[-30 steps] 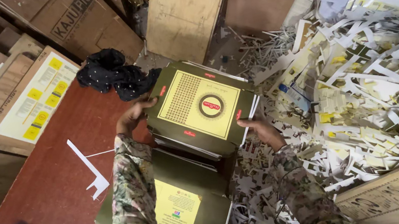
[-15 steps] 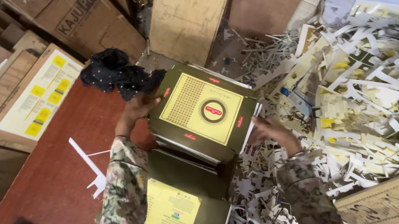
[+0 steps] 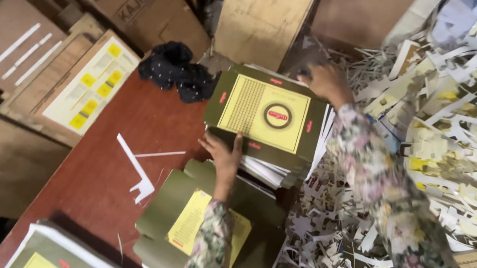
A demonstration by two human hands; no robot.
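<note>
Over the red-brown surface (image 3: 102, 178), both hands' fingers clamp the olive sheet stack (image 3: 264, 118): left hand (image 3: 224, 154) near edge, right hand (image 3: 321, 82) far corner; loose lower sheets could slide out.

Both arms in floral sleeves reach forward; left hand (image 3: 224, 153) fingers spread, palm down, right hand (image 3: 323, 81) extended farther, fingers curled.

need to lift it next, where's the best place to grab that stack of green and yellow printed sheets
Probably by two opposite edges, as the left hand and right hand do now: the stack of printed sheets is flat and wide, loose sheets fanning at its lower edge, so a one-sided grip would likely spill them.
</note>
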